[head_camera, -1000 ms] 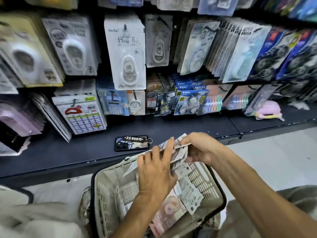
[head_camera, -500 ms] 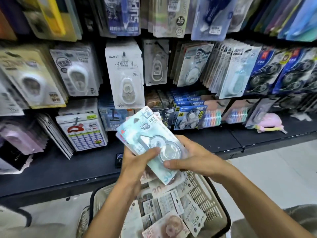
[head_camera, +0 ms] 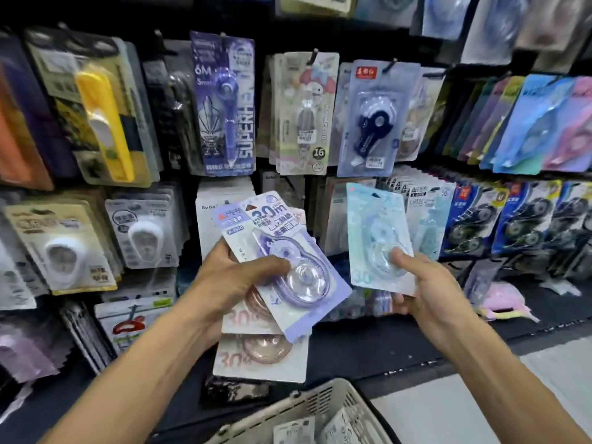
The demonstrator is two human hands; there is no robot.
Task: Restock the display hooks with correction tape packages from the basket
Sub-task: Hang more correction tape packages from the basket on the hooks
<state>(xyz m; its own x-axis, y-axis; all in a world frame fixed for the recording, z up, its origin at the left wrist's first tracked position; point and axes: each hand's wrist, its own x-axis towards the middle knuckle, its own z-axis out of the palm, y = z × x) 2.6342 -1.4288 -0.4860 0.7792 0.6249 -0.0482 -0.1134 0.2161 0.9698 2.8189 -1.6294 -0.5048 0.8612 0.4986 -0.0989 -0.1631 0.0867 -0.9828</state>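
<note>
My left hand (head_camera: 234,280) grips a fanned stack of correction tape packages (head_camera: 288,267), a purple one on top and brown ones below, thumb pressed on the top blister. My right hand (head_camera: 419,283) holds a single light blue correction tape package (head_camera: 378,238) upright, thumb on its blister, in front of the hanging rows. The cream basket (head_camera: 320,408) sits at the bottom edge with a few more packages (head_camera: 298,431) inside. Both hands are raised at the height of the middle display hooks (head_camera: 392,66).
Rows of hanging stationery packs fill the wall: a dark blue tape pack (head_camera: 374,120) above my right hand, black-and-blue packs (head_camera: 512,225) to the right, white ones (head_camera: 144,232) to the left. A dark shelf (head_camera: 384,344) runs below, with a pink item (head_camera: 506,302) on it.
Both hands rose from the basket with the packages. My right hand has pulled the light blue package off the stack and moved it right. The view tilted up toward the hooks.
</note>
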